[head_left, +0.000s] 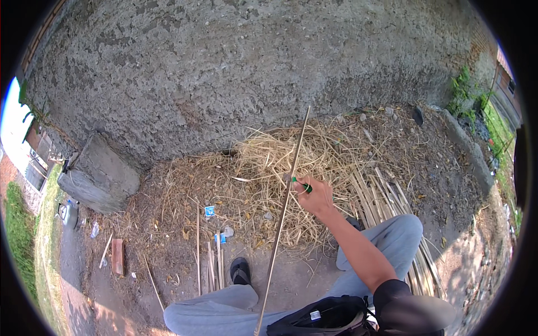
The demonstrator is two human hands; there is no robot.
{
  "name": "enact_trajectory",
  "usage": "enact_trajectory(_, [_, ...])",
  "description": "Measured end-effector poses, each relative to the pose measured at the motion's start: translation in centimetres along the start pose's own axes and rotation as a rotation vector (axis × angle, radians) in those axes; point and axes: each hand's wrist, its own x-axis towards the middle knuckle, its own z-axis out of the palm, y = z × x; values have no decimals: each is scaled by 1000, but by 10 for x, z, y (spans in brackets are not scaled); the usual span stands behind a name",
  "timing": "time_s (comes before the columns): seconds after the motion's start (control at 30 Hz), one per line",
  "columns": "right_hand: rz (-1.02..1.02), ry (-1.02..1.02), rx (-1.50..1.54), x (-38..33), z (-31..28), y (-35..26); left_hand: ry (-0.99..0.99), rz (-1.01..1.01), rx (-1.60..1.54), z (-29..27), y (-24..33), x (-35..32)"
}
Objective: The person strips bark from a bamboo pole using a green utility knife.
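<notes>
My right hand (315, 197) is closed round a small knife with a green handle (307, 188). The knife meets a long, thin bamboo strip (282, 215), and its blade is too small there to make out clearly. From the lower edge the strip slants up and away, its far tip in front of the wall. My left hand is out of view, so whatever bears the strip's near end is hidden. Beneath the strip and my right hand lies a heap of pale, curly bamboo shavings (269, 154).
A rough grey wall (252, 73) closes off the far side. Split bamboo strips (378, 193) lie by my right leg, and several more (211, 263) near my left foot. A concrete block (103, 176) stands at left, near a brick (117, 256). A black bag (314, 319) rests at my lap.
</notes>
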Motion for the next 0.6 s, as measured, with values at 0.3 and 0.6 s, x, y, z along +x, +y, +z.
enact_trajectory(0.3, [10,-12,29,-1,1,-6,110,177,-3,16,-38,-8])
enact_trajectory(0.6, [151,-100,35,-9,10,-9,-75,-39,-250,14,-47,-13])
